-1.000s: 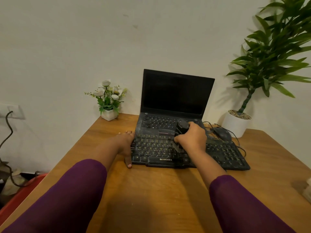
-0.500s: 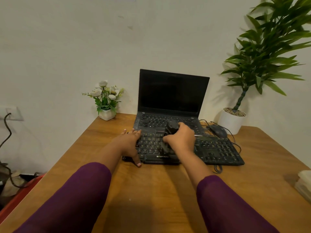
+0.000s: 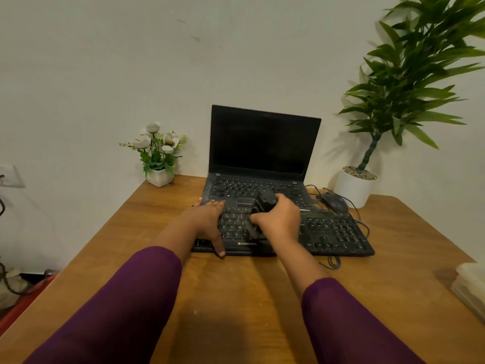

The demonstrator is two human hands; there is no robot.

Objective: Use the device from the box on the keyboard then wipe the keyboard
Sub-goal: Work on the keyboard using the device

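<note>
— Creeping up off the counter (image 3: 162, 211) onto the keyboard (image 3: 336, 232): left hand (image 3: 207, 220), now lying spread flat across the left-end keys, thumb hanging over the front edge.
— Steadying it?
— Likely bracing. Meanwhile sliding leftward along the middle rows: dark device (image 3: 263, 202), lower end blurring against the keys.
— Being held how?
— Wrapping round it: right hand (image 3: 282, 222), fingers curling tight. Seemingly still working through the device step, leaving the wiping entirely ahead.
</note>
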